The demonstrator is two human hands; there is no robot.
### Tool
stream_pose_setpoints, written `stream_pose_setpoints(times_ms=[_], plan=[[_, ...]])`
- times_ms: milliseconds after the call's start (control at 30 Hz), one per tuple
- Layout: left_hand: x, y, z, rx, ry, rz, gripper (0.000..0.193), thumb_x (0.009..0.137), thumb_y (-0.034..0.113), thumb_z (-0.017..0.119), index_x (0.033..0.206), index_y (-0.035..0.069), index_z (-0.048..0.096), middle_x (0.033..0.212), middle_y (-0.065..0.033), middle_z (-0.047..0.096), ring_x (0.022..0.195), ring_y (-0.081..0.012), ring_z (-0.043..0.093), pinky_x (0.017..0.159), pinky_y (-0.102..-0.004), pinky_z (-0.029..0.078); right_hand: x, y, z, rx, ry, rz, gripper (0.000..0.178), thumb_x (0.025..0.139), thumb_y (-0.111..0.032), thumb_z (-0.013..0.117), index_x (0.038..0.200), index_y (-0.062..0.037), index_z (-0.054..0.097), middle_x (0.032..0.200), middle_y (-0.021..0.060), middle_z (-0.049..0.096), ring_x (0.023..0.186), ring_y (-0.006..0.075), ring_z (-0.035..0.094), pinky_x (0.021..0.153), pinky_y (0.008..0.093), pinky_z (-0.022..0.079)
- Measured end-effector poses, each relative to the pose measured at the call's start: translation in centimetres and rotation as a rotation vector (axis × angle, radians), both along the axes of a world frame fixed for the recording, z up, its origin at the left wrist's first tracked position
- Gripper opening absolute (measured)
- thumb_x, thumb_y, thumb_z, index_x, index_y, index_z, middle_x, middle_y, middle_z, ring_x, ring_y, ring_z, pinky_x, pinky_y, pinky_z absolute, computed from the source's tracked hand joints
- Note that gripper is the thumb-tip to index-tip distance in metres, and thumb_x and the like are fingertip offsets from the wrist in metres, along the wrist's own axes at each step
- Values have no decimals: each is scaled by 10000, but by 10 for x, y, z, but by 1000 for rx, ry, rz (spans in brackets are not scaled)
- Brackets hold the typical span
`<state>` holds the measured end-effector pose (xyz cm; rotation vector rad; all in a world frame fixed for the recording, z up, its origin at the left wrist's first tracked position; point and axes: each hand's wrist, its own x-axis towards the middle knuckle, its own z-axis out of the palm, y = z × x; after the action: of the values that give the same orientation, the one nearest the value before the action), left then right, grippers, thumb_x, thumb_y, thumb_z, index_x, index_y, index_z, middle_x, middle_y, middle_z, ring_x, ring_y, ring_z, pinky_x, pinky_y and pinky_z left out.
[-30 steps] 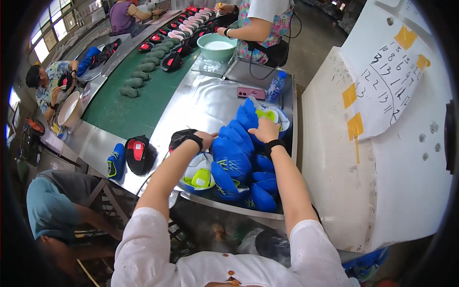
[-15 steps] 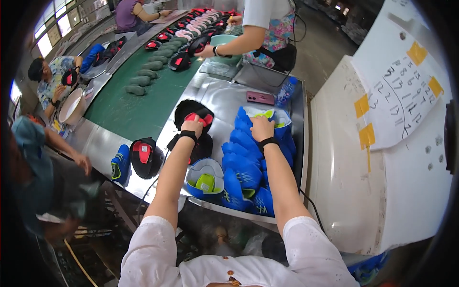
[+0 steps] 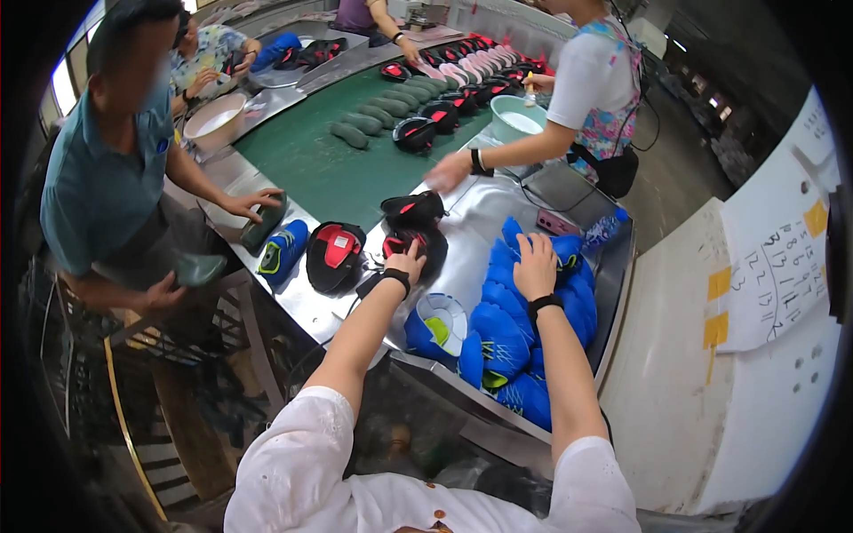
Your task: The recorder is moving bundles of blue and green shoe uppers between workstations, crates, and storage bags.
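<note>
My left hand (image 3: 407, 261) is closed at the near one of two black-and-red shoe uppers (image 3: 430, 256), its fingers at the red lining. The far black upper (image 3: 412, 208) lies just beyond, close to a co-worker's blurred hand (image 3: 449, 171). My right hand (image 3: 535, 268) rests with fingers stretched out over a heap of blue shoe uppers (image 3: 502, 338), which hides what is under the palm. Between my forearms stands a blue upper with a pale lining (image 3: 442, 322). To the left sit another black-and-red upper (image 3: 336, 258) and a blue shoe (image 3: 283, 252).
At the left a person (image 3: 107, 186) holds one dark green shoe-shaped piece (image 3: 199, 269) and touches another (image 3: 263, 224) on the table edge. A green belt (image 3: 298, 147) carries rows of shoe parts. A pale green basin (image 3: 518, 117), a phone (image 3: 556, 222) and a bottle (image 3: 604, 228) lie ahead.
The view has swung left. My left hand has moved from the far black upper to the near one; my right hand's fingers have spread. The person at the left has come to the table.
</note>
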<state>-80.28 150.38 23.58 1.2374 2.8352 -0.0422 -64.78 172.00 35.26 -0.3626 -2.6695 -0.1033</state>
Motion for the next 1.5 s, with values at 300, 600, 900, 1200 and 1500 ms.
stream_pose_setpoints(times_ms=[300, 600, 900, 1200, 1500], plan=[[90, -68, 99, 619, -108, -80, 143, 786, 166, 473, 824, 81, 581, 780, -162, 608, 714, -327, 613, 639, -423, 483, 63, -116, 20, -149, 116, 212, 301, 642, -97, 648, 940, -76, 610, 1086, 132, 510, 1088, 317, 420, 909, 410, 367], [263, -169, 178, 901, -487, -457, 139, 821, 168, 536, 773, 54, 601, 575, -148, 556, 526, -290, 575, 491, -361, 420, 308, -372, 80, -714, 119, 383, 201, 720, -139, 592, 913, -85, 601, 1019, 92, 544, 918, 277, 553, 758, 376, 467], [394, -143, 130, 920, -460, -744, 152, 788, 35, 513, 923, 90, 558, 686, -148, 555, 609, -311, 564, 544, -374, 434, 601, -529, 1, -1062, 36, -586, 196, 773, -183, 583, 934, -75, 611, 908, 99, 612, 815, 276, 590, 705, 357, 473], [584, -116, 190, 670, -635, -1431, 438, 678, 117, 679, 1092, 98, 537, 1005, -75, 548, 657, -251, 577, 580, -342, 472, 694, -634, 13, -876, 172, -1060, 150, 777, -137, 580, 908, -71, 607, 841, 92, 605, 759, 267, 589, 641, 353, 472], [701, -115, 114, 76, -161, -1533, 661, 679, 318, 687, 1229, 60, 428, 1136, -145, 521, 744, -313, 621, 598, -386, 509, 728, -739, -18, -979, 329, -1323, 178, 783, -145, 580, 936, -62, 617, 818, 103, 617, 734, 255, 601, 649, 334, 475]])
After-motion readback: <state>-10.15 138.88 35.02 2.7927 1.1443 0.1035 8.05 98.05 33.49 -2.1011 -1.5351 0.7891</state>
